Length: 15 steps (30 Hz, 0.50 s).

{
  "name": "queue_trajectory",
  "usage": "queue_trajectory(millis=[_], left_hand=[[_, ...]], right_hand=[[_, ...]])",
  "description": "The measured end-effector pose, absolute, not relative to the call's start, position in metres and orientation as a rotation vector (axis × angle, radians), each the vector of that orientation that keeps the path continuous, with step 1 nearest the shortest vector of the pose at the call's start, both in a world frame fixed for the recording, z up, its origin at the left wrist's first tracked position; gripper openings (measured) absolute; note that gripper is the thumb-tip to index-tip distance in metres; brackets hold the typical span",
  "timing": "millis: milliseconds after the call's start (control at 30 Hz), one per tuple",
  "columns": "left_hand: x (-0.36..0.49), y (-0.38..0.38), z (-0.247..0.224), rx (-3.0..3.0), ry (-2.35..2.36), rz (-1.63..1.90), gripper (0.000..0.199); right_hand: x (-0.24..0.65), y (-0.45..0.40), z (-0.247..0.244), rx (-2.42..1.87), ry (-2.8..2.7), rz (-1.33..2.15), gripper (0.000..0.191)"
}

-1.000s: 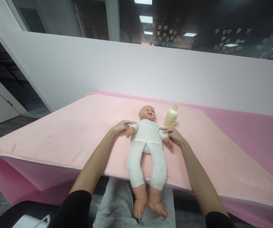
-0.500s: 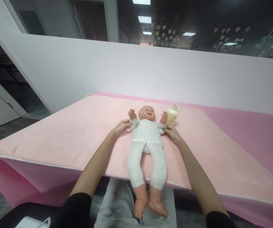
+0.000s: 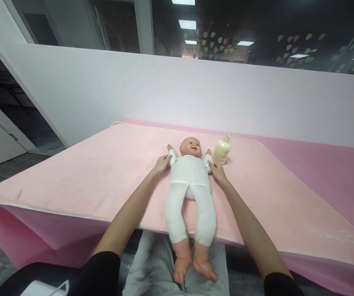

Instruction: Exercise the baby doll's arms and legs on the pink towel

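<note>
A baby doll (image 3: 189, 172) with a white cloth body lies face up on the pink cloth, its bare feet hanging over the front edge. My left hand (image 3: 163, 163) grips the doll's arm at the left of the view, fingers closed on the white sleeve. On the other side, my right hand (image 3: 217, 171) is closed on the doll's other arm. Both doll arms are bent upward beside its head. Just behind my right hand stands a pale yellow bottle (image 3: 222, 150), close to the doll's hand.
The pink cloth (image 3: 81, 172) covers the table up to a white wall (image 3: 195, 90). Above the wall is dark glass with heart shapes. My legs (image 3: 152, 267) are under the front edge, and a white object (image 3: 42, 289) sits at the lower left.
Both my hands have moved slightly inward onto the doll's arms. The doll's arms have drawn closer to its body, and its right-side hand has moved away from in front of the bottle.
</note>
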State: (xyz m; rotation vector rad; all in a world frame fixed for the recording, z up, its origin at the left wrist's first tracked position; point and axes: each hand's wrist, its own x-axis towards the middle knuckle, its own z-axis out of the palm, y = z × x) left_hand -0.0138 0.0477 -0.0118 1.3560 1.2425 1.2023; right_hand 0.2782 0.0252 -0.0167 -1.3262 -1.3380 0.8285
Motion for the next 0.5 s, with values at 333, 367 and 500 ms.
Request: queue_trajectory(millis=[333,367,500], left_hand=[[-0.04,0.04,-0.007,1.193,0.831,1.129,0.051],[-0.04,0.041,-0.01,1.226,0.834,1.112,0.042],[-0.036,0.04,-0.015,1.248,0.865,1.178,0.023]], right_hand=[[0.312,0.011,-0.005,-1.015,-1.419,1.42,0.036],[0.313,0.011,-0.007,-1.03,-1.417,1.411,0.031],[0.312,0.012,-0.012,-1.051,-1.335,1.389,0.023]])
